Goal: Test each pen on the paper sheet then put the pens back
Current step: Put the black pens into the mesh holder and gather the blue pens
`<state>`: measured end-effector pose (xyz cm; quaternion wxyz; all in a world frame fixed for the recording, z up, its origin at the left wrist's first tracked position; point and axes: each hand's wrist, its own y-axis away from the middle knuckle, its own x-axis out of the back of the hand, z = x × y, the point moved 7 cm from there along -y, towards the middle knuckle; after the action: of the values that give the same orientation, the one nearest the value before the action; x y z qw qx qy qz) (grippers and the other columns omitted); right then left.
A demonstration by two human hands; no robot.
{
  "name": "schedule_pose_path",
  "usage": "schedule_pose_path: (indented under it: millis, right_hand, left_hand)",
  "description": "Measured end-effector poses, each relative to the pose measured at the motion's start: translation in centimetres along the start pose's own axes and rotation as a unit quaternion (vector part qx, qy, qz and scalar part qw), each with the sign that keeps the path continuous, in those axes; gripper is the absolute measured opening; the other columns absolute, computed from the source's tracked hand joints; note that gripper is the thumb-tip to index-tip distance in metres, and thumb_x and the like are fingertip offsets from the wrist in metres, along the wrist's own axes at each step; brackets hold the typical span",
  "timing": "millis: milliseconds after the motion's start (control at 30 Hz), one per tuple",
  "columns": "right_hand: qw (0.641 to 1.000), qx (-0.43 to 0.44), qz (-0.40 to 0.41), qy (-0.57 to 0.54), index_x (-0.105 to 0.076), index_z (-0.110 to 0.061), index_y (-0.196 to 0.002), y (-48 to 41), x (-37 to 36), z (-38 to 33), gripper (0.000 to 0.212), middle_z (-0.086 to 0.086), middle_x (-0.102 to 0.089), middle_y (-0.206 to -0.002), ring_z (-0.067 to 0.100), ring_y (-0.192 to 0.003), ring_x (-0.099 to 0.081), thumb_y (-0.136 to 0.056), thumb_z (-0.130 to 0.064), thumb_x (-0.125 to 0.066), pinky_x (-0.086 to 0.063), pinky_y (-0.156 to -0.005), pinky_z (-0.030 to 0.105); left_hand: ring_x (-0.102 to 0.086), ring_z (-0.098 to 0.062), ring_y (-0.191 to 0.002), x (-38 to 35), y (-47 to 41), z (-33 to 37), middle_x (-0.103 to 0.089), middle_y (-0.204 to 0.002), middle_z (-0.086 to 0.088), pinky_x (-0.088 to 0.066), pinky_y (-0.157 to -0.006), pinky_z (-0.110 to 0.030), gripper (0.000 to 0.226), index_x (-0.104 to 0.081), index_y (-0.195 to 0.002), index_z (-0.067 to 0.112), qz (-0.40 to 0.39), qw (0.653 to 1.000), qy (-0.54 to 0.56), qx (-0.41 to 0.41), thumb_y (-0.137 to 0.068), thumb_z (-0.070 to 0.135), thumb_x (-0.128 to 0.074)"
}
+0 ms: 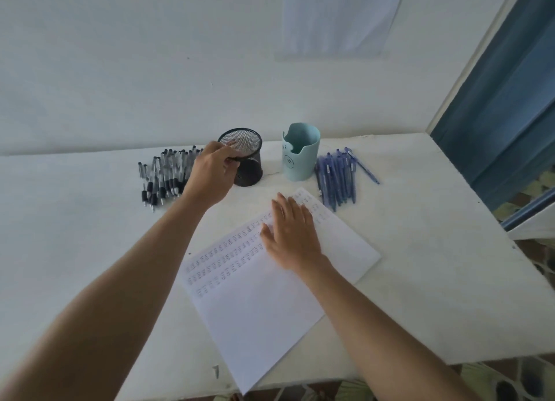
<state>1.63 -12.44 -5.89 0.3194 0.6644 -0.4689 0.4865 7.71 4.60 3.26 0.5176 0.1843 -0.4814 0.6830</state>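
Left hand (210, 172): upper centre of frame, fingers curled over the near rim of the mesh cup (244, 160), gripping it.
Right hand (292, 235): centre frame, flat and spread, pressing down the paper sheet (264, 304).
Black pens (163, 175): heaped just left of the left hand, long axes running up and down the frame.
Blue pens (336, 175): right of the teal cup (301, 157), nearer the right hand.
Likely next: black heap, a short reach leftward for the left hand.

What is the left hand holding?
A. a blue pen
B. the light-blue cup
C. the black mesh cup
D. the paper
C: the left hand grips the black mesh cup by its rim; the right hand lies flat on the paper.
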Motion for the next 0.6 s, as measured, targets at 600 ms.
schedule_pose_path:
  millis: [600]
  right_hand:
    - [0.997, -0.051, 0.017, -0.051, -0.036, -0.009, -0.152, -0.7, 0.0, 0.1, 0.068, 0.008, -0.033, -0.160, 0.026, -0.149, -0.024, -0.090, -0.031, -0.020, -0.014, -0.122, 0.042]
  left_hand:
    - [-0.051, 0.004, -0.070, 4.1, 9.1, 1.5, -0.060, -0.091, 0.005, -0.040, -0.064, -0.004, 0.014, -0.075, -0.097, 0.008, -0.055, 0.991, 0.079, -0.095, -0.084, 0.002, -0.074]
